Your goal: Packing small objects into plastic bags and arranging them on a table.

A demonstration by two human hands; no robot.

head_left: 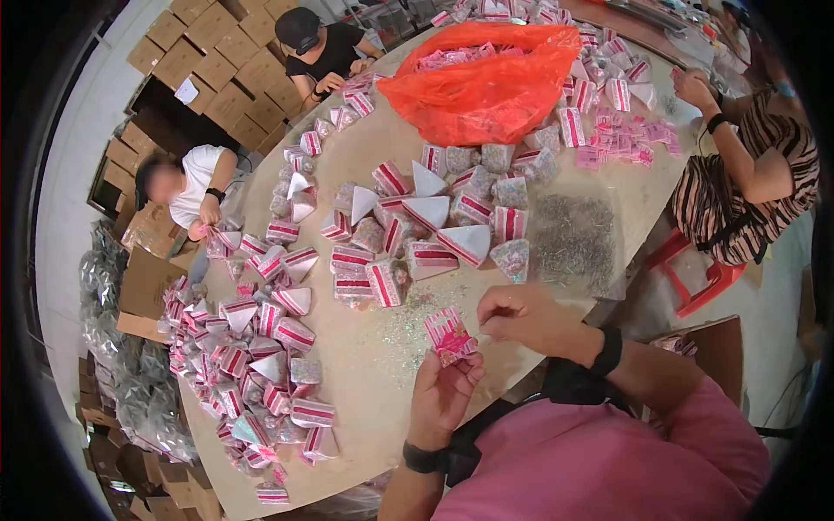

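Note:
My left hand [445,392] grips a small pink-and-white striped card [449,333] by its lower edge, fingers closed on it. Just to its right, my right hand [532,319] is closed in a pinch; anything between its fingertips is too small to make out. Beyond my hands stands a cluster of cake-slice ornaments, among them a slice [384,283] with pink and white layers and a white-sided one [464,244]. Loose glitter [408,334] lies on the table [369,365] left of the card. A clear tray of thin metal pieces [569,243] sits beyond my right hand.
A red plastic bag [486,100] holding pink cards stands at the far side. Pink cards [630,139] lie loose at the right. Many slices [261,347] are heaped at the left. Three co-workers sit around the table. Cardboard boxes [230,78] are stacked behind.

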